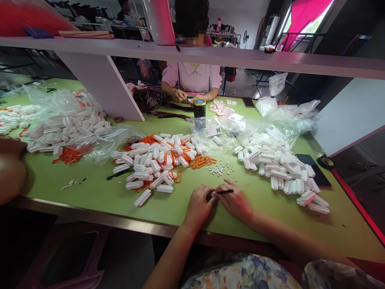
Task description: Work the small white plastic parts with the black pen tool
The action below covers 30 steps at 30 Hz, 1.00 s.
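My left hand (pixel 198 205) is closed near the table's front edge, its fingertips pinched on something small that I cannot make out. My right hand (pixel 237 204) meets it there, closed on a thin black stick-like tool (pixel 225 192), whose tip points at the left fingertips. Just beyond both hands lie small white pegs (pixel 219 169) scattered on the green table (pixel 186 188). To the left is a heap of white plastic blocks (pixel 147 160) mixed with orange frames (pixel 203 161). Another pile of white blocks (pixel 267 154) lies to the right.
A dark can (pixel 199 108) stands behind clear plastic bags (pixel 219 138). Across the table sits a person (pixel 194 80) handling something small. A raised shelf (pixel 240 59) spans the table. At right are a dark flat tablet-like object (pixel 315 170) and a tape roll (pixel 325 162). Another person's arm (pixel 10 168) rests at far left.
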{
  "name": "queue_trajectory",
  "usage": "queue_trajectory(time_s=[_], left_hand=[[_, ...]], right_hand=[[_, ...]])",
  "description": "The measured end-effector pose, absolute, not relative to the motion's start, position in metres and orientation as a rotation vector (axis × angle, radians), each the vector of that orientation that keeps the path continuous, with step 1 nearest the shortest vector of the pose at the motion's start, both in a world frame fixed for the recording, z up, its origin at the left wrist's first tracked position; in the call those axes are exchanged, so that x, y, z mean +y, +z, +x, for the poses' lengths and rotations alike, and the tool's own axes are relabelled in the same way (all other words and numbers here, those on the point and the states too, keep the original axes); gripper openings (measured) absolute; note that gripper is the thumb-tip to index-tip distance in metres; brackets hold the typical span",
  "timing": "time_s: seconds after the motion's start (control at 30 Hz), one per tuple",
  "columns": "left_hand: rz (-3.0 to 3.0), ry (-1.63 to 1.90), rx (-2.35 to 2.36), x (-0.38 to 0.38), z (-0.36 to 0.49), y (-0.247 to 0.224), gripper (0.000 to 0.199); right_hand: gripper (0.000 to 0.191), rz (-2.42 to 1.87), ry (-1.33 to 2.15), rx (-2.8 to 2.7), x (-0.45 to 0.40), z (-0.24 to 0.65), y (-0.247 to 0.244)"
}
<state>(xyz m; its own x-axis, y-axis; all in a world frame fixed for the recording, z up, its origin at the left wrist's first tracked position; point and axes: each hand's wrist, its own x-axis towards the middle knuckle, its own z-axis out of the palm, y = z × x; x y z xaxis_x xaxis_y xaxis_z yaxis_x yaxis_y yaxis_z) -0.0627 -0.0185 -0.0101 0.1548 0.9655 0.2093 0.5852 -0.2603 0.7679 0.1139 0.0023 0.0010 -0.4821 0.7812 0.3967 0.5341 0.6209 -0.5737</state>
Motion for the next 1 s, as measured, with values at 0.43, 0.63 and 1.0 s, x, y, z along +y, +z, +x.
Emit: queue_trajectory(time_s=[0.43, 0.63, 1.0], left_hand=[[1.907, 0.953, 1.446, -0.0196, -0.0636, -0.0076, 0.008], [1.896, 0.945, 1.434, -0.0194, -0.0637, -0.0052, 0.008], [1.898, 0.960, 1.460, -0.0192, -0.0636, -0.0091, 0.007]], right_hand=[[0.020, -1.133, 0.785, -1.950, 0.0073, 0.1196, -0.0049], [0.020, -1.128, 0.697, -2.006, 0.0060, 0.1182, -0.0013], [0.020, -1.058, 0.581, -2.136, 0.0037, 0.1163, 0.0001]])
